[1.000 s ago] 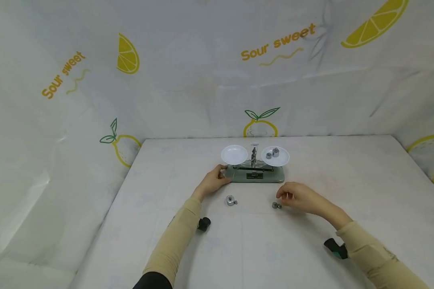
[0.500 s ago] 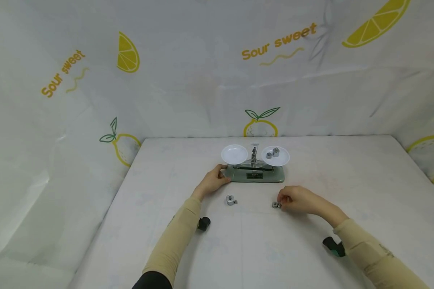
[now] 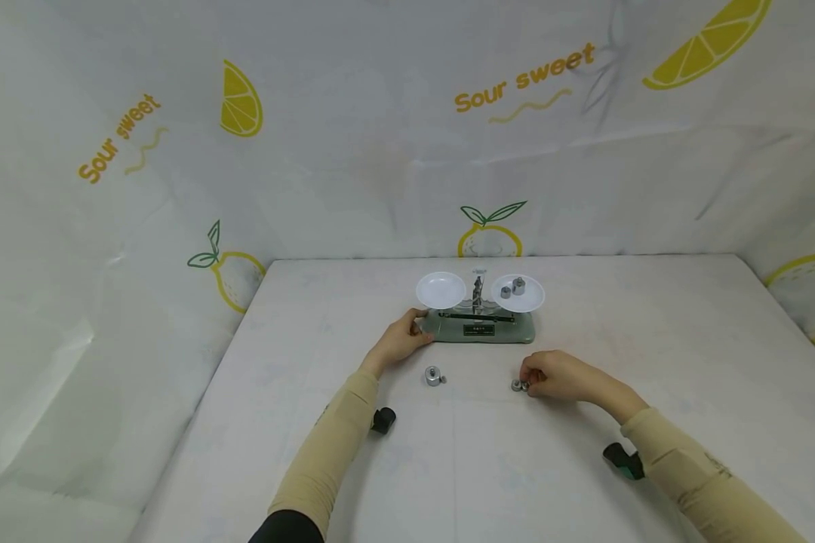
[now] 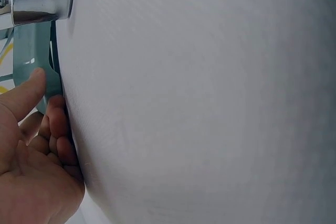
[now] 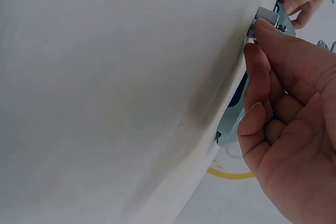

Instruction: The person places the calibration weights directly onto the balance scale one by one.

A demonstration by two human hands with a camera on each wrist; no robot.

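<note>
In the head view a balance scale (image 3: 441, 329) with a green base stands near the back of the table. My left hand (image 3: 401, 339) grips the left end of that base, thumb on the near side. In the left wrist view the thumb lies against the green base (image 4: 32, 51). My right hand (image 3: 562, 375) pinches a small metal weight (image 3: 525, 387) between thumb and index finger, low at the tabletop. Beside it stands a slightly larger metal weight (image 3: 516, 385). The right wrist view shows the thumb partly covering the small weight (image 5: 252, 30).
The scale's right pan (image 3: 531, 300) carries two metal weights (image 3: 518, 286); nothing lies in its left pan (image 3: 441, 290). A large weight (image 3: 432, 376) and a tiny one (image 3: 443, 379) stand in front of the scale. A printed cloth wall (image 3: 353, 166) rises behind the table.
My right hand has come down a little toward me, its fingertips now closed on the small weight. The left hand and the scale have stayed put.
</note>
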